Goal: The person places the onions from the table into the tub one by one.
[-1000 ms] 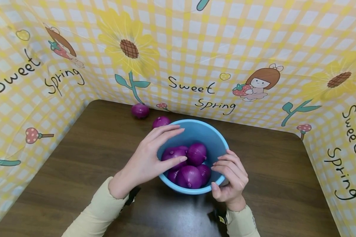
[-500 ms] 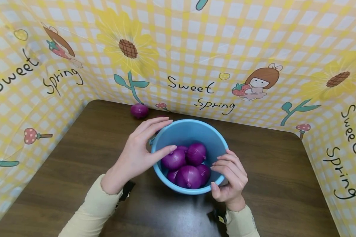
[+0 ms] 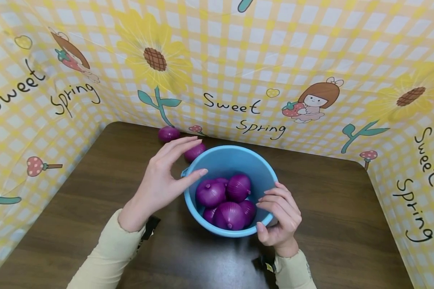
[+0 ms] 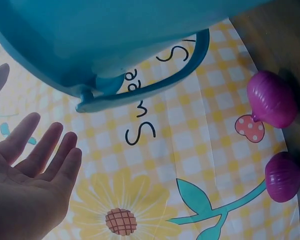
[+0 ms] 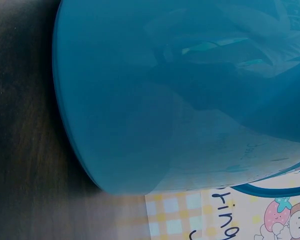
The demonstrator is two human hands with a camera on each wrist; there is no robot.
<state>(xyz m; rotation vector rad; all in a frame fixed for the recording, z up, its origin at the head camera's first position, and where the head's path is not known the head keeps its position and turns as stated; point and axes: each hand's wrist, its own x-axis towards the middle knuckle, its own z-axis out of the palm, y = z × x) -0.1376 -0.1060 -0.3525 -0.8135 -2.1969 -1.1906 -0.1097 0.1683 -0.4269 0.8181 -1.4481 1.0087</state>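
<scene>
So my bucket [image 3: 238, 158] is sitting on the table [image 3: 332, 224] with a pile of onions [image 3: 230, 216] lying in it. A loose onion [image 3: 195, 153] is lying behind it, leftish, and a second onion [image 3: 168, 134] is sitting farther back-left, near the cloth [image 3: 217, 48]. My left hand [image 3: 159, 182] is hovering at the bucket's left, my right hand [image 3: 283, 216] is holding its right.

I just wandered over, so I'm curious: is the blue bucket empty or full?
Neither: the blue bucket is partly filled. The head view shows purple onions inside, with bare inner wall rising above them.
</scene>
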